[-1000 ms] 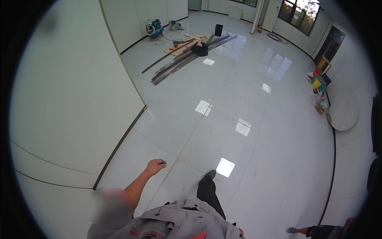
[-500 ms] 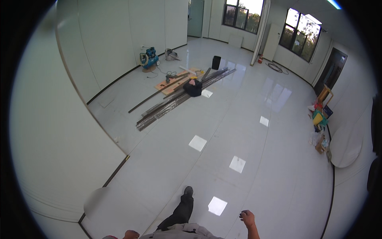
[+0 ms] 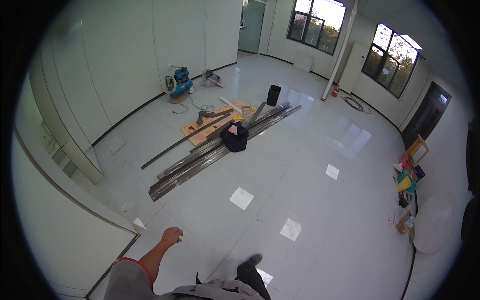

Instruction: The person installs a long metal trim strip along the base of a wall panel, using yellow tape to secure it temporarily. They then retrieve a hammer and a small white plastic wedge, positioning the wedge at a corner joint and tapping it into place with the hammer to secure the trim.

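My left hand point(image 3: 172, 236) swings out over the floor at the lower left, its fingers loosely bent, somewhat apart, with nothing in them. My right hand is out of the picture. Ahead of me a bundle of long dark strips point(image 3: 187, 176), partly in shiny plastic wrap, lies slantwise on the floor. A black cloth-like heap point(image 3: 235, 142) with a pinkish thing on top rests on the strips. Beside them is a wooden board point(image 3: 192, 131) bearing a corded power tool point(image 3: 201, 118) and a yellow-handled tool point(image 3: 238, 118). Neither hand touches any of these.
A blue air compressor point(image 3: 180, 86) and a grey bag-like thing point(image 3: 212, 78) stand by the left wall. A black bin point(image 3: 273, 95) is beyond the strips. Coiled hose point(image 3: 354, 103) lies at the far right. A wooden stool-like frame point(image 3: 416, 149) and mixed goods line the right wall.
I have walked forward, so the strips and board appear closer. My left hand has swung forward into fuller view; my right hand has dropped out of sight. A doorway opening now shows on the left.
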The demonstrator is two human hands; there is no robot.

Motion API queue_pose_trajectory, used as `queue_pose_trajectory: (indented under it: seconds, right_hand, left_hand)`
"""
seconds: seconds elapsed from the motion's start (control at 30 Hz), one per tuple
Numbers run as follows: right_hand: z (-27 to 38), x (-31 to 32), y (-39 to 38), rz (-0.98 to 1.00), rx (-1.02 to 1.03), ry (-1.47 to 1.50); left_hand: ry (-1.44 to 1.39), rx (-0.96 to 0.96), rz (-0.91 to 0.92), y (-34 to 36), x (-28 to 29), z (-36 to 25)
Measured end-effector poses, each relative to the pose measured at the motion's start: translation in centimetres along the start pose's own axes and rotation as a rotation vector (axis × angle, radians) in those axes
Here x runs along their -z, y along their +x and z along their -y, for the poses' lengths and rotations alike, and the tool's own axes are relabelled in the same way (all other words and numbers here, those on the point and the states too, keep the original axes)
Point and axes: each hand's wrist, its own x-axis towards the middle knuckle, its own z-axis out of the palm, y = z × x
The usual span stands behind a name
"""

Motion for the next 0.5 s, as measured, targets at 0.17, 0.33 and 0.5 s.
queue_pose_trajectory:
  seconds: [0.17, 0.33, 0.5]
  right_hand:
    - [13.4, 4.0, 17.8, 0.011, -0.012, -0.051]
    - [29.0, 11.4, 38.5, -0.012, 0.119, -0.023]
    - [58.5, 15.9, 53.9, -0.01, 0.249, 0.1]
  left_hand:
    - [0.061, -0.02, -0.03, 14.7, -5.5, -12.6]
    - [0.241, 0.179, 0.108, 21.6, -9.5, -13.9]
    - [0.015, 0.603, 0.085, 25.7, -12.7, -13.8]
